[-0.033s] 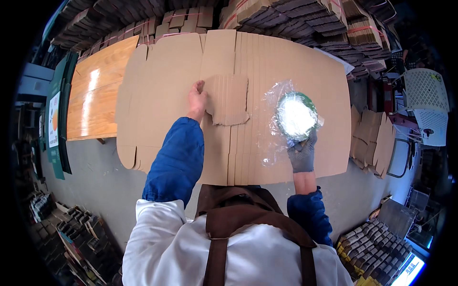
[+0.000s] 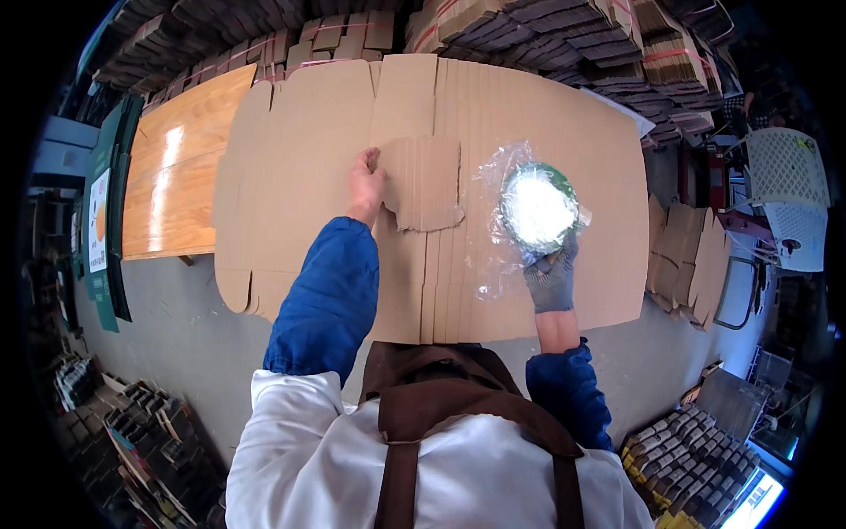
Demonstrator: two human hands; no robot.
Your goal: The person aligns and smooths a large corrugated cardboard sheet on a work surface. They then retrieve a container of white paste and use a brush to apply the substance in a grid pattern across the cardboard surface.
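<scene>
A large flat sheet of brown cardboard (image 2: 300,159) with creases and slots lies in front of me. On it is a small cardboard piece (image 2: 429,181) with a ragged lower edge. My left hand (image 2: 367,183), bare, is closed at that piece's left edge; its fingertips are partly hidden. To the right, my right hand (image 2: 552,271) in a grey glove grips the near side of a green-rimmed round thing (image 2: 539,210). Glare whitens its face, so its exact kind is unclear. Crumpled clear plastic film (image 2: 493,238) spreads from its left side over the sheet.
Strapped stacks of folded cardboard (image 2: 529,40) line the far side. A wooden tabletop (image 2: 181,167) extends left, beside green boards (image 2: 110,212). Folded cardboard (image 2: 687,260) and a white plastic basket (image 2: 787,194) stand at the right. More stacked pieces (image 2: 687,467) are at the lower right.
My right hand and the green-rimmed round thing have shifted a little left and away from me, with the film. The small cardboard piece has moved slightly right.
</scene>
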